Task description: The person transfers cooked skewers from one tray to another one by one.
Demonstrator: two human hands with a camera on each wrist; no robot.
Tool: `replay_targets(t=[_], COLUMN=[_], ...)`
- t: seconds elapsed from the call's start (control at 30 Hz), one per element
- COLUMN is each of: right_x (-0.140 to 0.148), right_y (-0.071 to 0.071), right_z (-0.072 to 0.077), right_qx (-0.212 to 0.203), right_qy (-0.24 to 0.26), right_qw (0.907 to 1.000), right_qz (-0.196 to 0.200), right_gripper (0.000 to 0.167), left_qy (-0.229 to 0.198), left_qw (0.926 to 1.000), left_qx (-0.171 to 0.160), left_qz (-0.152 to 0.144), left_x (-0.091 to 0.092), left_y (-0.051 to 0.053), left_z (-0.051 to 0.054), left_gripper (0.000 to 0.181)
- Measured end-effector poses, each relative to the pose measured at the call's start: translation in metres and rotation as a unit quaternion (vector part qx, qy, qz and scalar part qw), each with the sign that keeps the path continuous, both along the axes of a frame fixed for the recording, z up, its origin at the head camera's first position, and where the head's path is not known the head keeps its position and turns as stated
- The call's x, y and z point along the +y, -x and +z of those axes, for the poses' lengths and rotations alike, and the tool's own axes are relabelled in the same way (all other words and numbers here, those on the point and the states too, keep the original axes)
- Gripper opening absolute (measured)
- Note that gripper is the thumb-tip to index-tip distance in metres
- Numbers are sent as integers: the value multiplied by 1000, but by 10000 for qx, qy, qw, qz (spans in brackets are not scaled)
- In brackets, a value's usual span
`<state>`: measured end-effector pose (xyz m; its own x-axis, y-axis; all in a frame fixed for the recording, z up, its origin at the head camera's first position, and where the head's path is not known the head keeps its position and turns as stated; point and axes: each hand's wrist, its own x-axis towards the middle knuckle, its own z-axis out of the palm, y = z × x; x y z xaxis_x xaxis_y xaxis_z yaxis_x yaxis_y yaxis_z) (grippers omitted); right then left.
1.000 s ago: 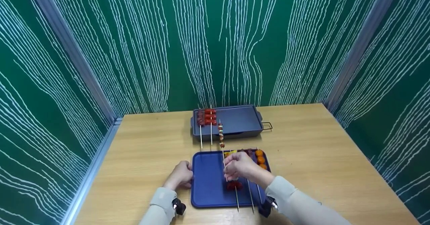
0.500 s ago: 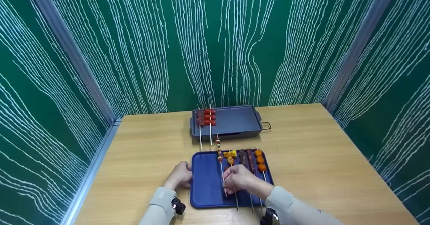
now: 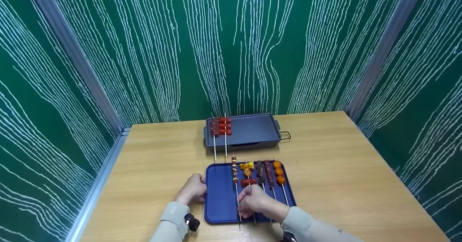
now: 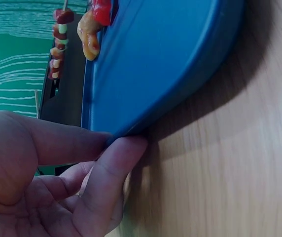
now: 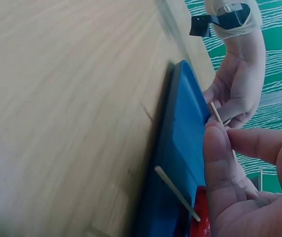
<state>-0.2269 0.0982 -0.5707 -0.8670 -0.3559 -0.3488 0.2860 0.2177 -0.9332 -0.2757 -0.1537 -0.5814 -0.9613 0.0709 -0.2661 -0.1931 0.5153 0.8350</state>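
Note:
My right hand (image 3: 254,200) pinches the bare stick of a kebab skewer (image 3: 234,169) threaded with small red, white and green pieces. In the right wrist view, thumb and forefinger grip the stick (image 5: 216,112) near its lower end. The skewer lies over the middle of a blue tray (image 3: 218,198); whether it touches cannot be told. At the tray's left side my left hand (image 3: 194,188) pinches the rim between thumb and finger, as the left wrist view shows. Right of the held skewer lie a skewer with yellow and red pieces (image 3: 247,171), dark meat skewers (image 3: 260,172) and an orange ball skewer (image 3: 279,171).
Behind the tray stands a dark grill pan (image 3: 254,128) with a wire handle (image 3: 286,135) on its right. Two skewers, one of brown meat (image 3: 214,126) and one of red pieces (image 3: 225,126), lie at its left end. Green patterned walls (image 3: 231,54) enclose the wooden table (image 3: 162,151).
My right hand has drawn the kebab skewer back from the grill pan's front edge, toward me and down over the tray. The left hand has stayed at the rim.

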Motion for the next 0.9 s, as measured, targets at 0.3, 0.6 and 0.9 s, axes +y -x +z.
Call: replay_targets(t=[0.3, 0.6, 0.9], right_x=[-3, -6, -9], right_y=[-6, -7, -6], right_z=[-7, -7, -8], right_qx=[17, -75, -78], right_qy=[-171, -251, -423], right_qw=[9999, 9996, 9986], right_qz=[-13, -133, -302], right_gripper=[21, 22, 24], left_qy=[-52, -21, -189], left_qw=[9999, 10000, 9998], left_qx=[112, 70, 18], left_qz=[-2, 59, -8], left_x=[-2, -3, -4], left_y=[0, 0, -1], left_z=[-1, -2, 0], left_gripper=[18, 17, 15])
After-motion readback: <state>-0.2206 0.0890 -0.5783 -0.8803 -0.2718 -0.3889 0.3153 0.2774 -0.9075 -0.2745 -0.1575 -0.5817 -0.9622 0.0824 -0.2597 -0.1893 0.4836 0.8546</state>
